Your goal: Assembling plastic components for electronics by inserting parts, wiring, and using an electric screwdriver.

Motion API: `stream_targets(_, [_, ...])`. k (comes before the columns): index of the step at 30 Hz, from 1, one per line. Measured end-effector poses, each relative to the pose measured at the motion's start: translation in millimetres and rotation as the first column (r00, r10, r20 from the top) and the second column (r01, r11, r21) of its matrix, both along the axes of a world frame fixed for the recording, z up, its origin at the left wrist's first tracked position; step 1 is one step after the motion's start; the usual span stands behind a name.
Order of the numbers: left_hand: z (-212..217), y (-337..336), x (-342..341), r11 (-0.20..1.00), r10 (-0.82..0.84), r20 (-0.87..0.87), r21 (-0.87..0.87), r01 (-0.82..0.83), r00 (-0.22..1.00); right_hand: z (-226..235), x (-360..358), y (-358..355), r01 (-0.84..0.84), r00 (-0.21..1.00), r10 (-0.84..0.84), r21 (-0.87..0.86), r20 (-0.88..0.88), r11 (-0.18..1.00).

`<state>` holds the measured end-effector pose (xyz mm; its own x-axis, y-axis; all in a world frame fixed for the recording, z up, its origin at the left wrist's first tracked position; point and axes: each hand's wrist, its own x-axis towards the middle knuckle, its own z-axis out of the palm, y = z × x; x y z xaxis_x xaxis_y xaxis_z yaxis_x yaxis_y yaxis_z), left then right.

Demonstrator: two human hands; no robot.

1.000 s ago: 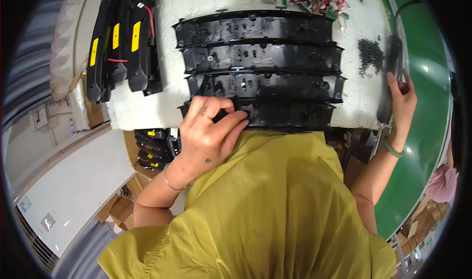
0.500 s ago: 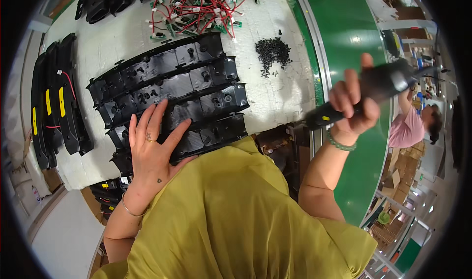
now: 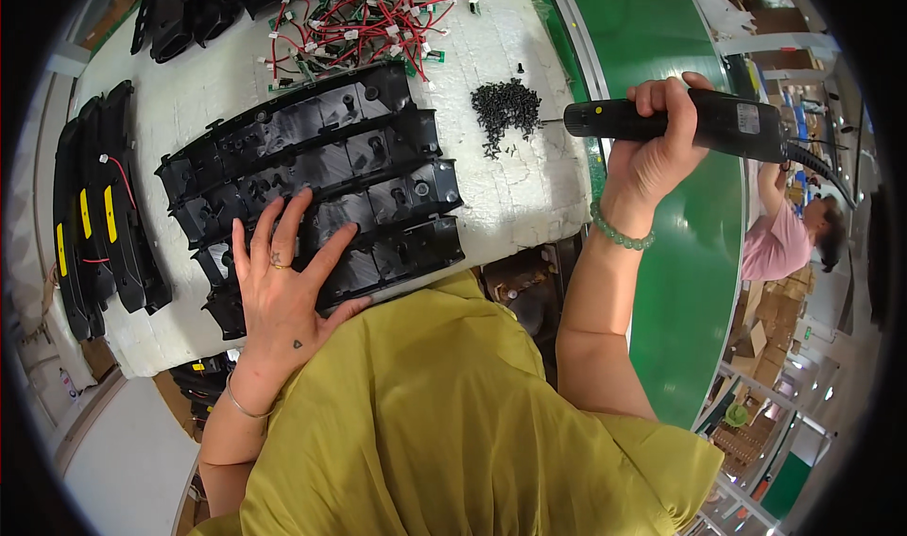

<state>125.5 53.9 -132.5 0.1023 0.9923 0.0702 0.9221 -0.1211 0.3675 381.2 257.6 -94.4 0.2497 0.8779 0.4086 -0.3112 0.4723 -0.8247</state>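
Observation:
My left hand (image 3: pixel 288 276) lies spread over several curved black plastic housings (image 3: pixel 312 135), which sit side by side in front of me. Its fingertips rest on the nearer ones. In my right hand (image 3: pixel 666 135) is a black corded electric screwdriver (image 3: pixel 727 123), held level with the fingers wrapped round its body. The thin bit points left at a pile of small black screws (image 3: pixel 505 109), its tip close to the pile's right edge. Whether a screw sits on the tip is too small to tell.
Red-wired connectors and small green circuit boards (image 3: pixel 364 21) are heaped at the far side. More black housings with yellow labels (image 3: pixel 109 215) lie at the left. A green surface with a metal rail (image 3: pixel 576 26) runs along the right. Another person (image 3: pixel 779 238) is farther right.
My right hand has brought the screwdriver up and left and turned it, so its bit now points at the screws. The left hand stays on the housings.

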Motion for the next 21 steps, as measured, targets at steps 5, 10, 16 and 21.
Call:
stream_targets(5, [2.5, 6.0, -0.7, 1.0, 0.017, 0.008, -0.009, -0.017, 1.0, -3.8, -0.9, 2.8, 0.054, 0.997, -0.053, -0.015, 0.062, 0.998])
stream_targets(10, [22.5, 14.6, -5.9, 0.999, -0.01, 0.067, -0.041, 0.012, 0.998, 0.5, 4.5, -1.4, 0.033, 0.999, -0.034, 0.034, 0.035, 0.999])
stream_targets(16, [35.0, 75.2, 6.9, 0.935, -0.296, 0.32, 0.291, 0.204, 0.9, 28.2, 4.6, -27.8, -0.201, 0.971, 0.215, 0.127, -0.108, 0.971])
stream_targets(21, [9.0, 134.1, 47.4, 0.86, -0.45, 0.469, 0.458, 0.227, 0.76, 50.6, -4.6, -50.4, -0.419, 0.848, 0.472, 0.239, -0.242, 0.876])
